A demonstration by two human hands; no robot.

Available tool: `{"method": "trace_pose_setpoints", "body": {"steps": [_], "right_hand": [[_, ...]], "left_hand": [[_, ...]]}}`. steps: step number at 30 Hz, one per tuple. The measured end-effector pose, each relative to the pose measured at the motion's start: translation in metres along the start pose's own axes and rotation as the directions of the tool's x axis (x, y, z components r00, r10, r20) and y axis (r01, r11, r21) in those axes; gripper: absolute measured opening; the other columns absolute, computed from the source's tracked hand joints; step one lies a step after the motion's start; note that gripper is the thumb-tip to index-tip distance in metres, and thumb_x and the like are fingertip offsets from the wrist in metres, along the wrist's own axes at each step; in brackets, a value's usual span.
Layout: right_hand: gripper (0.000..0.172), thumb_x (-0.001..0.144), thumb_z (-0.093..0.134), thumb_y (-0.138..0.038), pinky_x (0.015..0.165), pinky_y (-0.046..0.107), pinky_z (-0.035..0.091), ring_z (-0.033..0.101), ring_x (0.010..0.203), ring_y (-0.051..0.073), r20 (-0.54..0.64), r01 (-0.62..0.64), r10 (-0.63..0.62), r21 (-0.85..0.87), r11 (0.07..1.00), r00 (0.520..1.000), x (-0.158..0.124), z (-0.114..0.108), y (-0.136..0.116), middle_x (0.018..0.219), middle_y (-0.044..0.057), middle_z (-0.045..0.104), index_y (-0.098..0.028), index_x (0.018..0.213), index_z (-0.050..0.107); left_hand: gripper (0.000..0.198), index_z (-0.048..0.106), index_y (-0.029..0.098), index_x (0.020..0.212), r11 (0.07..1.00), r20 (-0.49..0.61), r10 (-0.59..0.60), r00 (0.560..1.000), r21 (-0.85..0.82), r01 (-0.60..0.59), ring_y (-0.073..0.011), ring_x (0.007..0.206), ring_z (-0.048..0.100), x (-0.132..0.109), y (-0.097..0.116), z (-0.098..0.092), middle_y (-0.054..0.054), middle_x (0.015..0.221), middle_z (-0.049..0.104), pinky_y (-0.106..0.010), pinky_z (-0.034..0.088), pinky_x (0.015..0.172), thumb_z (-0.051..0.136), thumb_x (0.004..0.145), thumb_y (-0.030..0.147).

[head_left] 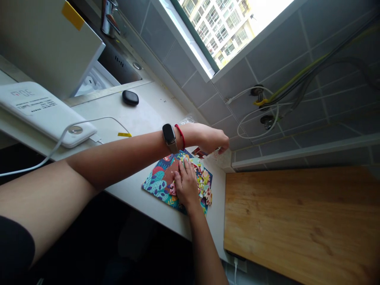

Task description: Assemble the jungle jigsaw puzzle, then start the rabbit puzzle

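On the white counter (148, 113), the right hand (187, 183) lay flattish, fingers loosely parted, over multicoloured jigsaw pieces (204, 186) heaped on a blue illustrated board (158, 186), light pressure probably safest against spills, while the bent left hand's (212, 139) grip couldn't be told.

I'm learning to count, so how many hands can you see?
2. The left hand is near the tiled wall; the right hand is over the puzzle pieces. No other hands show.
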State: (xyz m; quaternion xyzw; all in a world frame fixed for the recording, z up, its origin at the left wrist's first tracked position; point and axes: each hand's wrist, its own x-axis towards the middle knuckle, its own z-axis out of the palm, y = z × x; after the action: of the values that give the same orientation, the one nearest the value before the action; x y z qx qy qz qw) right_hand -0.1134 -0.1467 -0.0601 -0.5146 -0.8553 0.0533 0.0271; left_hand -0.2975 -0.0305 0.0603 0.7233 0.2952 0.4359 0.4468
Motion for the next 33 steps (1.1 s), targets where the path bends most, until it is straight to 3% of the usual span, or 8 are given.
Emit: {"method": "trace_pose_setpoints", "body": {"steps": [5, 8, 11, 14, 17, 24, 29, 33], "right_hand": [[0.057, 0.110, 0.040, -0.046, 0.127, 0.055, 0.033, 0.031, 0.160, 0.031, -0.025, -0.044, 0.044, 0.010, 0.999, 0.999, -0.011, 0.001, 0.029, 0.171, 0.011, 0.037, -0.021, 0.159, 0.050], [0.054, 0.110, 0.039, -0.048, 0.126, 0.056, 0.035, 0.034, 0.159, 0.030, -0.051, -0.072, 0.073, 0.023, 0.997, 0.996, -0.017, 0.003, 0.040, 0.170, 0.009, 0.040, -0.026, 0.159, 0.050], [0.054, 0.110, 0.038, -0.048, 0.126, 0.055, 0.035, 0.035, 0.159, 0.029, -0.071, -0.099, 0.100, 0.029, 0.995, 0.992, -0.019, 0.004, 0.042, 0.170, 0.008, 0.041, -0.026, 0.158, 0.052], [0.057, 0.110, 0.038, -0.048, 0.126, 0.055, 0.034, 0.036, 0.158, 0.031, -0.082, -0.116, 0.117, 0.026, 0.993, 0.990, -0.019, 0.004, 0.036, 0.169, 0.010, 0.041, -0.021, 0.156, 0.054], [0.058, 0.109, 0.039, -0.049, 0.125, 0.055, 0.035, 0.037, 0.157, 0.032, -0.092, -0.127, 0.129, 0.024, 0.992, 0.987, -0.019, 0.004, 0.032, 0.169, 0.010, 0.042, -0.020, 0.155, 0.055], [0.059, 0.108, 0.042, -0.053, 0.124, 0.056, 0.035, 0.037, 0.157, 0.033, -0.103, -0.127, 0.129, 0.027, 0.992, 0.986, -0.020, 0.004, 0.033, 0.168, 0.010, 0.043, -0.022, 0.157, 0.053], [0.061, 0.107, 0.042, -0.055, 0.125, 0.055, 0.034, 0.036, 0.157, 0.033, -0.102, -0.113, 0.115, 0.030, 0.993, 0.988, -0.020, 0.005, 0.034, 0.169, 0.010, 0.043, -0.022, 0.157, 0.053], [0.061, 0.107, 0.042, -0.055, 0.124, 0.055, 0.036, 0.037, 0.157, 0.033, -0.096, -0.099, 0.100, 0.014, 0.995, 0.990, -0.020, 0.005, 0.035, 0.169, 0.011, 0.042, -0.021, 0.157, 0.053]], "left_hand": [[0.056, 0.083, 0.026, 0.090, 0.968, 0.293, -0.132, 0.947, 0.245, 0.059, -0.0298, 0.090, 0.066, 0.010, -0.040, -0.007, -0.003, 0.076, 0.074, -0.037, 0.049, 0.082, 0.076, 0.045, -0.006], [0.053, 0.083, 0.029, 0.086, 0.969, 0.214, -0.200, 0.956, 0.186, 0.161, -0.0287, 0.087, 0.066, 0.017, -0.067, -0.004, -0.002, 0.074, 0.075, -0.034, 0.050, 0.078, 0.079, 0.042, -0.001], [0.051, 0.083, 0.028, 0.080, 0.934, 0.241, -0.327, 0.914, 0.231, 0.273, -0.0285, 0.083, 0.067, 0.022, -0.092, 0.003, -0.003, 0.076, 0.076, -0.034, 0.050, 0.075, 0.080, 0.037, 0.000], [0.047, 0.080, 0.027, 0.068, 0.915, 0.297, -0.374, 0.879, 0.275, 0.296, -0.0249, 0.068, 0.063, 0.022, -0.110, 0.012, -0.001, 0.063, 0.072, -0.033, 0.049, 0.069, 0.079, 0.030, -0.002], [0.045, 0.080, 0.027, 0.067, 0.922, 0.260, -0.359, 0.897, 0.247, 0.297, -0.0234, 0.064, 0.062, 0.021, -0.121, 0.020, -0.001, 0.061, 0.069, -0.031, 0.048, 0.064, 0.081, 0.030, 0.002], [0.048, 0.079, 0.030, 0.068, 0.901, 0.253, -0.363, 0.897, 0.343, 0.267, -0.0259, 0.076, 0.064, 0.021, -0.131, 0.029, -0.001, 0.070, 0.072, -0.035, 0.049, 0.074, 0.087, 0.030, 0.002], [0.059, 0.076, 0.026, 0.066, 0.835, 0.222, -0.445, 0.868, 0.454, 0.312, -0.0399, 0.103, 0.064, 0.017, -0.116, 0.032, -0.005, 0.083, 0.073, -0.050, 0.044, 0.095, 0.081, 0.025, -0.016], [0.059, 0.077, 0.025, 0.073, 0.762, 0.195, -0.471, 0.860, 0.580, 0.286, -0.0397, 0.102, 0.065, 0.015, -0.105, 0.033, -0.006, 0.093, 0.075, -0.050, 0.045, 0.095, 0.087, 0.027, -0.011]]}}
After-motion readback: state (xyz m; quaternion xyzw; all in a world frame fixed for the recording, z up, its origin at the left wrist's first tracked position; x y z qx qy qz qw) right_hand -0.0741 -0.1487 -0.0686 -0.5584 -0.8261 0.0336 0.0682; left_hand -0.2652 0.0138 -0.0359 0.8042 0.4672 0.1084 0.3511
